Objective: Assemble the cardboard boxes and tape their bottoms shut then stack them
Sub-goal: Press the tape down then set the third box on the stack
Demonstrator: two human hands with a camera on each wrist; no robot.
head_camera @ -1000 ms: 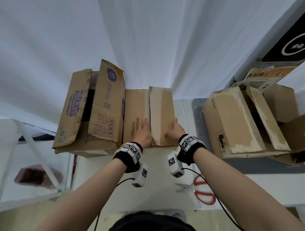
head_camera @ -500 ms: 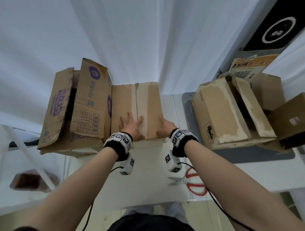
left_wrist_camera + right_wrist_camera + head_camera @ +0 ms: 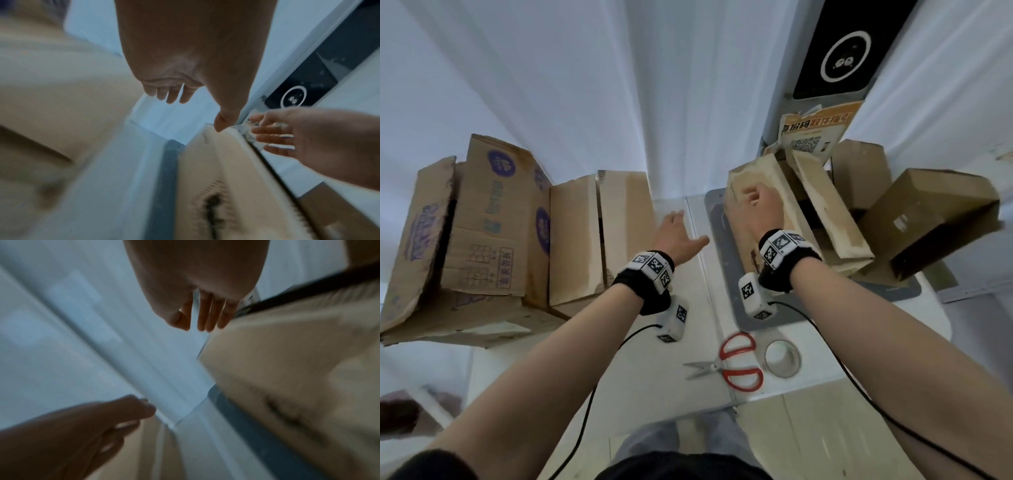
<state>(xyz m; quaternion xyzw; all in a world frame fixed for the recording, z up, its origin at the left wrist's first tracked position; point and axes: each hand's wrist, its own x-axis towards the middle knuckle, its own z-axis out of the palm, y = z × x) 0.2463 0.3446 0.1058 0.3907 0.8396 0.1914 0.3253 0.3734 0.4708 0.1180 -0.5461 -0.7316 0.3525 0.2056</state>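
Note:
A plain cardboard box (image 3: 599,236) with its two flaps folded shut stands at the table's back, next to a purple-printed box (image 3: 482,233) on its left. My left hand (image 3: 678,236) hovers open, fingers spread, in the gap to the right of the plain box; it holds nothing (image 3: 195,112). My right hand (image 3: 756,202) is over the near flap of an open-flapped box (image 3: 825,212) on a grey mat, fingers straight (image 3: 193,324) beside the flap's edge. Whether it touches the cardboard is unclear. A tape roll (image 3: 782,358) lies on the table by my right forearm.
Red-handled scissors (image 3: 726,363) lie left of the tape. A darker brown box (image 3: 928,219) sits at the far right behind the open box. The grey mat (image 3: 722,246) lies on the white table (image 3: 647,370). A white curtain hangs behind.
Both hands have lifted off the plain box's flaps and swung right. The right hand now reaches the open box on the mat, and the left hangs between the boxes.

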